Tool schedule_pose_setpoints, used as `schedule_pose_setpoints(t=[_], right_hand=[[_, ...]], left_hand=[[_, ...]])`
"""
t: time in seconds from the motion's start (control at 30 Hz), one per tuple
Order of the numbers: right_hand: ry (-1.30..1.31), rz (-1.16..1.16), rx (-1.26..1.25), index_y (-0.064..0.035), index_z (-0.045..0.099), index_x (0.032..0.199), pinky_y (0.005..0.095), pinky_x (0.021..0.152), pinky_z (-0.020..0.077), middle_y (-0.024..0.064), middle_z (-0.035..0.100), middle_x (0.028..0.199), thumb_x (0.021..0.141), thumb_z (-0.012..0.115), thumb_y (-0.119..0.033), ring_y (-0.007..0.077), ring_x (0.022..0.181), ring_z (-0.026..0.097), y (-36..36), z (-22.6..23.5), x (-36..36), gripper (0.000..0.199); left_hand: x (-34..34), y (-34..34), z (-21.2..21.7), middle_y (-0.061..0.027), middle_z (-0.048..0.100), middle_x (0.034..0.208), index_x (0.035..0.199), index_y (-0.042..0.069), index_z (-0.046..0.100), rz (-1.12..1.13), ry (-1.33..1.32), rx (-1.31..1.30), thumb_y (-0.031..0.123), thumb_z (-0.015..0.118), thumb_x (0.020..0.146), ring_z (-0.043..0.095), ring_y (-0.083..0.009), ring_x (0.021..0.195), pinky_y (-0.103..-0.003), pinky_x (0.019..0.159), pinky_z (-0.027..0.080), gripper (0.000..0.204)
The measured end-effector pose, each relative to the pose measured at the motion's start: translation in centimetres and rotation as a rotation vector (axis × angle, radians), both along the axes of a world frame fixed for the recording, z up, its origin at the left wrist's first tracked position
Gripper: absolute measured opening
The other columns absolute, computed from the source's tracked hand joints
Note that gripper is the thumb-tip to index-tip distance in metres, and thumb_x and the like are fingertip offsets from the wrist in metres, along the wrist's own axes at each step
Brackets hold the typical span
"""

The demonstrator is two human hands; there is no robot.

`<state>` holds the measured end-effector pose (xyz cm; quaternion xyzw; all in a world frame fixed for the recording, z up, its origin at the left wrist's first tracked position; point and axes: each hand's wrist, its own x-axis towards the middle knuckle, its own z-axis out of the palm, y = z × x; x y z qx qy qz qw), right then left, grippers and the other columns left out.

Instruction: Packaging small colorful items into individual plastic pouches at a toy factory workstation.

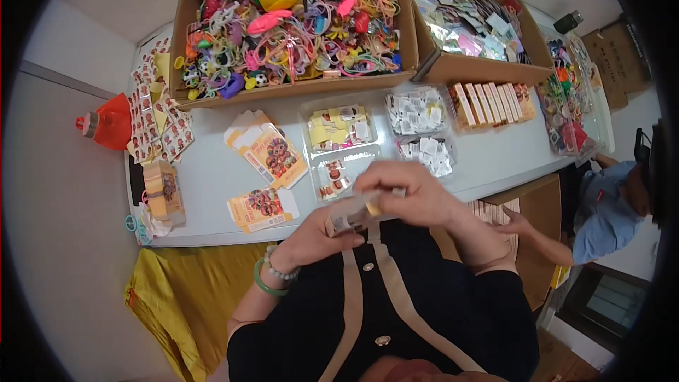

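Close to my body, above the table's near edge, my left hand (315, 235) is closed around a small carton (344, 216). Blur and fingers hide part of that carton; its visible side looks greyish-white. My right hand (410, 194) pinches its right end, where a bit of yellow-orange shows. Just beyond my hands is a clear divided tray (309, 170) with picture stickers (334, 178), yellow slips (339, 127) and small white packets (416, 112) in its compartments. To the left lie flat printed cartons (272, 152), with another small stack (260, 206) nearer me.
A large cardboard box (297, 92) of colourful trinkets stands at the back, beside a box (488, 67) of shiny cards. Filled cartons (488, 104) stand in a row at right. Sticker sheets (152, 113) lie far left. A co-worker's hand (516, 223) reaches into a box at right.
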<state>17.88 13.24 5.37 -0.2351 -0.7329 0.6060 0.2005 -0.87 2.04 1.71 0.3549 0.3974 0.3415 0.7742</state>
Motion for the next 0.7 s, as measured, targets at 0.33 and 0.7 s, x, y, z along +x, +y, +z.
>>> schedule_pose_setpoints(t=[0.33, 0.7], right_hand=[[-0.889, -0.345, 0.972, -0.0062, 0.066, 0.085, 0.0426, 0.076, 0.05, 0.015, 0.066, 0.092, 0.077, 0.056, -0.017, 0.0337, 0.085, 0.063, 16.4, 0.0, -6.0, 0.017], [-0.059, -0.268, 0.096, -0.0037, 0.064, 0.093, 0.0224, 0.072, 0.0435, -0.0031, 0.061, 0.087, 0.083, 0.063, -0.011, 0.0045, 0.079, 0.053, 17.2, 1.5, -2.4, 0.012]], left_hand=[[-2.4, 2.8, 0.4, -0.0065, 0.054, 0.122, 0.135, -0.001, 0.039, 0.416, 0.08, 0.126, 0.001, 0.069, 0.08, 0.052, -0.0154, 0.112, -0.031, 0.096, 0.043, 0.063], [-3.1, 3.5, -1.7, -0.006, 0.054, 0.118, 0.132, -0.001, 0.042, 0.452, 0.096, 0.12, 0.008, 0.073, 0.078, 0.054, -0.0135, 0.105, -0.029, 0.092, 0.044, 0.062]])
